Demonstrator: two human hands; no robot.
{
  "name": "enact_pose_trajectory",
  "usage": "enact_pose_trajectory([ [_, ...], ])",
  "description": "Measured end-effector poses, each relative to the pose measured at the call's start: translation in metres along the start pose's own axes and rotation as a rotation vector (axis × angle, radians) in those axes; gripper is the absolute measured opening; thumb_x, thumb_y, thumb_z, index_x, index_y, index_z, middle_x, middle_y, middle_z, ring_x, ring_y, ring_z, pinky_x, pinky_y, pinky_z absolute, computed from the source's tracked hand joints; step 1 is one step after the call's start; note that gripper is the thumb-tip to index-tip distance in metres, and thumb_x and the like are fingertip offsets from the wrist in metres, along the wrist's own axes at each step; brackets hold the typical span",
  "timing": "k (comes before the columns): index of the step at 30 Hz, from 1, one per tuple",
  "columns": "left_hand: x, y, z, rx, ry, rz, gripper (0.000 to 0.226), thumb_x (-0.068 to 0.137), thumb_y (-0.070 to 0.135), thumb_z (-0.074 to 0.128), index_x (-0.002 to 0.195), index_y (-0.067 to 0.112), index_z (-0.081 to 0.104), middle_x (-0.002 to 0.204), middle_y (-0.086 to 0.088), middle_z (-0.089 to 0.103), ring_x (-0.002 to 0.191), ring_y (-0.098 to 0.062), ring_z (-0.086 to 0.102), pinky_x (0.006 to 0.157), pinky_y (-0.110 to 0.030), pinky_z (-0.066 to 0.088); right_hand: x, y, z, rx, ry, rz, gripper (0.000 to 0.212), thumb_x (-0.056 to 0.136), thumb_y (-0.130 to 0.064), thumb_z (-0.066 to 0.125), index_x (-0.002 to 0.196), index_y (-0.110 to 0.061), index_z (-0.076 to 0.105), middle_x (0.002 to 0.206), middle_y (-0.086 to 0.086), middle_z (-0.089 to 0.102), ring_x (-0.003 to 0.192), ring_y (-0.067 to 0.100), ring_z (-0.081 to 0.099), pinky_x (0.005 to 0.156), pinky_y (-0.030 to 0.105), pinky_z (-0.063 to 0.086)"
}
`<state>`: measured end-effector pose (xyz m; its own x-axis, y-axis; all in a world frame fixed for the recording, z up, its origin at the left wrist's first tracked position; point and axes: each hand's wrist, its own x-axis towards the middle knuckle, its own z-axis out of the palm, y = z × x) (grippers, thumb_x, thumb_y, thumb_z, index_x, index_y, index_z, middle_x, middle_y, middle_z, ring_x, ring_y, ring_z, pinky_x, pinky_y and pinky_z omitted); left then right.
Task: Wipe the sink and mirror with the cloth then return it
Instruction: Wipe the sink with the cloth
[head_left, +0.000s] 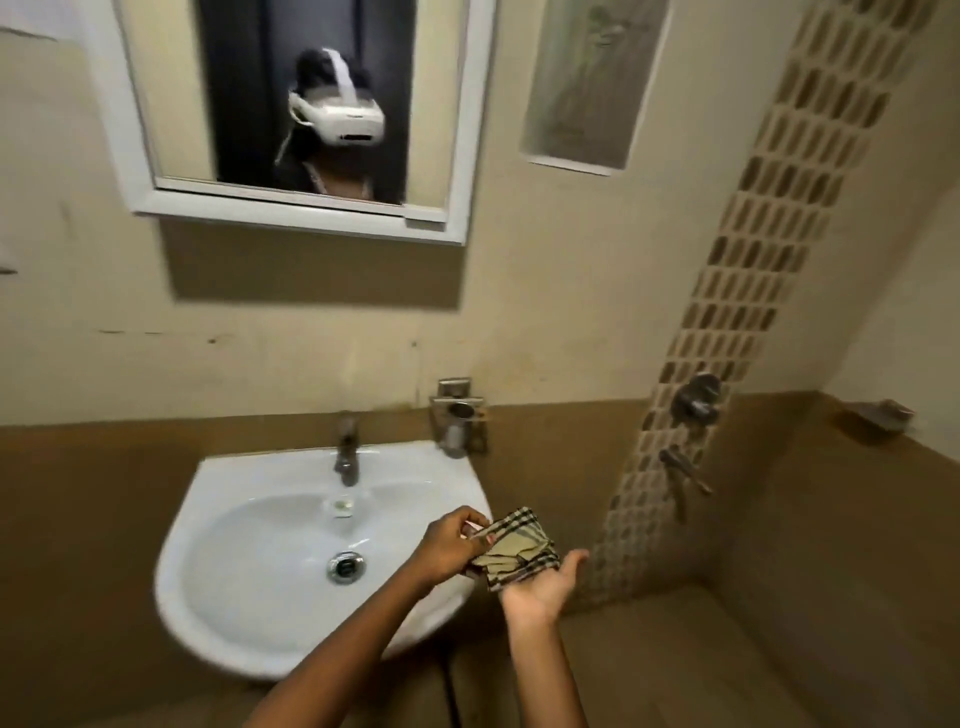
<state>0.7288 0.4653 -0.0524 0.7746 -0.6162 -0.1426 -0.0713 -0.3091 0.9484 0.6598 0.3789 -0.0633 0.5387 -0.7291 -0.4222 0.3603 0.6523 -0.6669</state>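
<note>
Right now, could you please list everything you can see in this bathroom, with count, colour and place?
sink: one, white, lower centre, on the wall
tap: one, metal, at the sink's back edge
drain: one, metal, in the basin
mirror: one, white frame, upper left
holder: one, metal, right of the tap
niche: one, pale, right of the mirror
valves: two, metal, on the mosaic strip
cloth: one, checked beige, held beside the sink
hands: two, left pinching the cloth, right open under it

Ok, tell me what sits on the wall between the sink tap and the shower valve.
In the head view, a metal tumbler holder is fixed to the wall between the tap and the shower valve, just above the sink rim's right rear corner.
</note>
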Motion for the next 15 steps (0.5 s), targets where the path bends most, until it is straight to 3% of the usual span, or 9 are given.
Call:
enact_pose_trajectory([
  [1,-0.002,-0.01,-0.02,-0.016,0.002,-0.025,0.02,0.087,0.01,0.062,0.106,0.01,0.057,0.084,-0.002,0.052,0.062,-0.014,0.058,0.055,-0.027,0.055,0.004,0.013,0.009,0.164,-0.013,0.108,0.027,0.095,-0.035,0.044,0.094,-0.014,0.061,0.054,-0.005,0.071,0.046,0.01,0.068,0.063,0.03,0.053],
  [2,-0.004,-0.019,-0.038,-0.019,0.008,-0.049,0.021,0.087,0.01,0.062,0.107,0.01,0.056,0.085,-0.002,0.053,0.06,-0.013,0.058,0.051,-0.024,0.054,0.006,0.023,0.016,0.099,-0.03,0.152,0.032,0.098,-0.034,0.04,0.087,-0.011,0.059,0.054,0.002,0.071,0.046,0.016,0.068,0.06,0.03,0.054],
  [4,-0.007,-0.04,-0.075,-0.009,0.08,-0.082,0.019,0.085,0.012,0.063,0.104,0.012,0.059,0.092,-0.005,0.056,0.064,-0.014,0.057,0.051,-0.02,0.05,0.011,0.046,0.033,0.018,-0.019,0.176,0.03,0.1,-0.017,0.037,0.078,-0.01,0.056,0.047,0.002,0.068,0.045,0.019,0.066,0.056,0.029,0.052],
  [6,-0.008,-0.063,-0.109,0.047,0.227,-0.086,0.015,0.084,0.011,0.064,0.099,0.013,0.063,0.101,-0.008,0.062,0.076,-0.016,0.06,0.061,-0.017,0.048,0.019,0.06,0.037,-0.173,0.037,0.181,0.029,0.098,-0.008,0.037,0.073,-0.01,0.051,0.047,0.003,0.065,0.051,0.023,0.062,0.055,0.029,0.049],
  [9,-0.01,-0.101,-0.157,0.169,0.434,-0.11,0.02,0.082,0.005,0.063,0.101,0.009,0.066,0.113,-0.014,0.063,0.102,-0.025,0.06,0.086,-0.026,0.044,0.037,0.068,0.031,-0.519,0.149,0.068,0.031,0.099,-0.007,0.031,0.075,-0.001,0.051,0.066,0.016,0.061,0.043,0.024,0.059,0.037,0.024,0.046],
  [11,-0.01,-0.119,-0.179,0.23,0.516,-0.123,0.022,0.081,0.004,0.062,0.101,0.01,0.065,0.117,-0.015,0.059,0.11,-0.028,0.056,0.094,-0.032,0.042,0.044,0.069,0.026,-0.784,0.217,-0.071,0.024,0.095,-0.002,0.035,0.084,0.006,0.055,0.081,0.023,0.058,0.056,0.032,0.057,0.045,0.032,0.047],
  [13,-0.004,-0.132,-0.195,0.308,0.583,-0.145,0.022,0.08,0.005,0.062,0.102,0.012,0.063,0.121,-0.013,0.056,0.114,-0.028,0.054,0.098,-0.036,0.039,0.05,0.068,0.024,-0.945,0.241,-0.182,0.015,0.088,0.008,0.04,0.09,0.011,0.055,0.089,0.026,0.057,0.078,0.039,0.058,0.065,0.043,0.047],
  [15,0.004,-0.142,-0.206,0.415,0.65,-0.154,0.025,0.08,0.007,0.063,0.104,0.012,0.062,0.125,-0.011,0.055,0.12,-0.027,0.051,0.106,-0.04,0.031,0.06,0.066,0.026,-1.07,0.214,-0.207,0.022,0.085,0.011,0.044,0.105,0.017,0.051,0.101,0.031,0.059,0.096,0.046,0.059,0.076,0.045,0.045],
])
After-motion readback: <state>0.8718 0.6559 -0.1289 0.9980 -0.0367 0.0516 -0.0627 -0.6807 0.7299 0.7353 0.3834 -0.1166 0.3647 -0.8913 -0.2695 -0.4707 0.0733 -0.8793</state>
